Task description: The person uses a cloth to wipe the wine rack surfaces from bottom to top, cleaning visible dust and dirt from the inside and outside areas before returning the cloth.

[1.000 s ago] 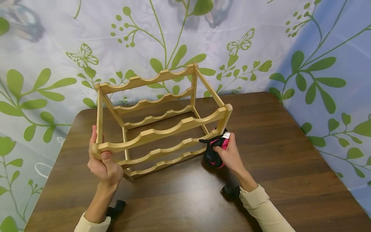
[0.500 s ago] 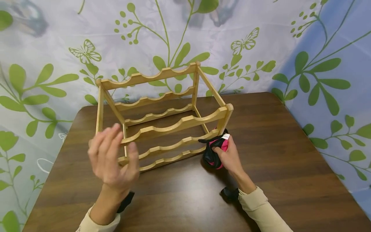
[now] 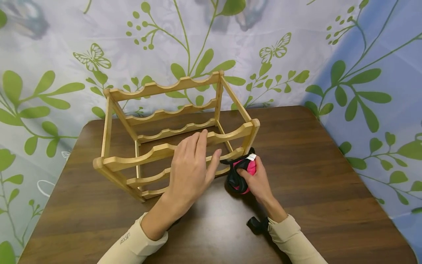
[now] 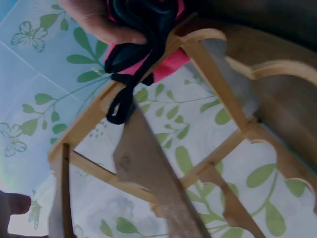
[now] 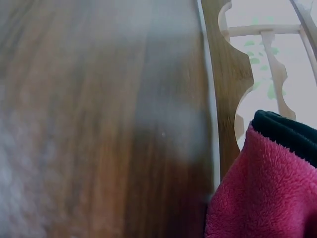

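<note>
A light wooden wine rack (image 3: 141,157) with scalloped rails stands on the table. At its right front post, my right hand (image 3: 262,183) grips a bunched pink plush cloth (image 3: 251,168) with black edging and a white tag. The left wrist view shows the cloth (image 4: 171,67) wrapped at a rack corner, its black loop hanging down, with the right thumb pressing on it. My left hand (image 3: 189,167) is raised before the front rails, fingers straight and thumb apart, holding nothing. It hides part of the rails. Pink pile of the cloth (image 5: 262,193) fills the right wrist view's lower corner.
The dark wood-grain table (image 3: 313,165) extends to the right of the rack and in front of it. A backdrop (image 3: 230,47) printed with green leaves and butterflies hangs behind. A black wrist device (image 3: 255,224) sits under the right wrist.
My left hand has let go of the rack's left front corner and moved right, across the front rails. The right hand keeps the cloth at the right post.
</note>
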Tool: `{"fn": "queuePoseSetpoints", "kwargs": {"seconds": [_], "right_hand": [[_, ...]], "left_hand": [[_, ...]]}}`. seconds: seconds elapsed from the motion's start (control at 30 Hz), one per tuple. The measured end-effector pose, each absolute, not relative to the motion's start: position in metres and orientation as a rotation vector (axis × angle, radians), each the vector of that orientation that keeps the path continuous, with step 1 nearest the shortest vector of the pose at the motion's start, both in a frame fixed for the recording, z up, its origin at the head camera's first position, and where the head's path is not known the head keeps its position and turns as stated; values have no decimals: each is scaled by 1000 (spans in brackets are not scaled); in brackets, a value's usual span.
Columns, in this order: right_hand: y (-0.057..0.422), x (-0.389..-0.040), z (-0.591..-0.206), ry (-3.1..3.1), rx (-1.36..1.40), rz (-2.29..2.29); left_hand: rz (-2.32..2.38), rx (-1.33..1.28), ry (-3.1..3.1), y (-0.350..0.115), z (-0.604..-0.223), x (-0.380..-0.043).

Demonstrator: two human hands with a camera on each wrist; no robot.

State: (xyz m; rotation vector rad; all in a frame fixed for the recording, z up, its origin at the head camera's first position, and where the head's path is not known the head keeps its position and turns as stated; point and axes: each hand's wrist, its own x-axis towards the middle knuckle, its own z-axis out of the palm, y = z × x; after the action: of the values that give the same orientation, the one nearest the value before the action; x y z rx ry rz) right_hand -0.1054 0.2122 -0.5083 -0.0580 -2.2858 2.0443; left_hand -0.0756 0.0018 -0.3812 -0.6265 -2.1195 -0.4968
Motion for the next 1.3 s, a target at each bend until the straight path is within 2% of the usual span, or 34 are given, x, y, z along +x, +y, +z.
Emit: {"fn": "queuePoseSetpoints", "kwargs": {"seconds": [0.53,0.73,1.0,1.3], "right_hand": [[193,-95,-507,-1970,-176,2232],[188,-82,-494,-1863,-16,2106],[185,-74,-449,-1450,285,2184],[189,-84,-403,-1001,585,2267]], "left_hand": [[-556,-622,-1982,-9,-397,-85],[-592,-613,-1930,-17,-401,-84],[-670,-600,-1850,-25,-404,-81],[-686,-623,-1769,-29,-407,-79]]}}
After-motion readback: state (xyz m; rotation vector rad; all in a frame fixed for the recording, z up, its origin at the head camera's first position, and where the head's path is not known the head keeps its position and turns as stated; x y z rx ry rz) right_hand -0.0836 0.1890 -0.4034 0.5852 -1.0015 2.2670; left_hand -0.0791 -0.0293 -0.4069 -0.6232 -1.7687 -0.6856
